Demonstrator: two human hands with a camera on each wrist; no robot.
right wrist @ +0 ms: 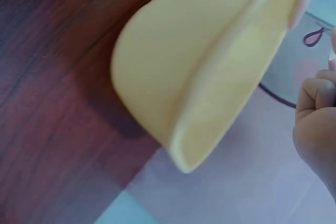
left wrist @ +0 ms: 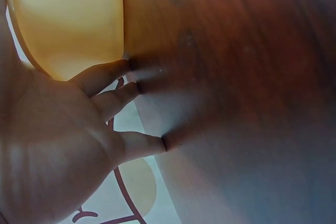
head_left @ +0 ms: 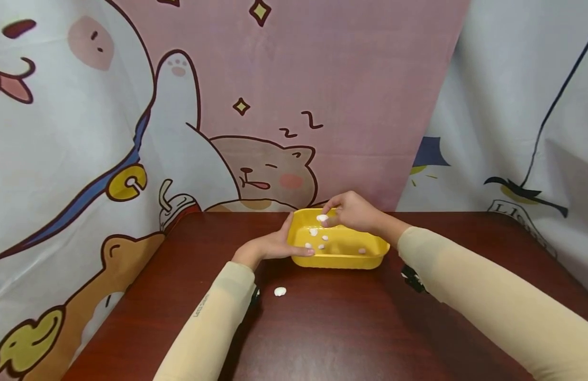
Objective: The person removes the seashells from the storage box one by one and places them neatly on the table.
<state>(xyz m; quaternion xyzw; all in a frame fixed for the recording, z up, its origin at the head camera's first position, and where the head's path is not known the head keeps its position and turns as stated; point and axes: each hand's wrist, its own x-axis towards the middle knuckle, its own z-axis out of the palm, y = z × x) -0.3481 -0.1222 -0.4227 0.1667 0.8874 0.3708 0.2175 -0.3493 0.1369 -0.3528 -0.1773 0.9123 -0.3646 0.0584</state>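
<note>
Currently, the right hand [head_left: 352, 210] pinches one white shell-like piece [head_left: 322, 218] between finger and thumb above a smooth, round-cornered yellow tray [head_left: 341, 261]. Five more small pieces [head_left: 314, 232] lie inside: four scattered toward nine o'clock, one pinkish at four. The left hand [head_left: 269, 246] rests, fingers straight, against the tray's nine-o'clock end. One scallop-edged white piece [head_left: 280, 291] sits outside, toward eight o'clock, on the glossy reddish-brown wood-grain tabletop [head_left: 346, 323]. Cartoon-printed cloth [head_left: 351, 84] hangs at twelve.
</note>
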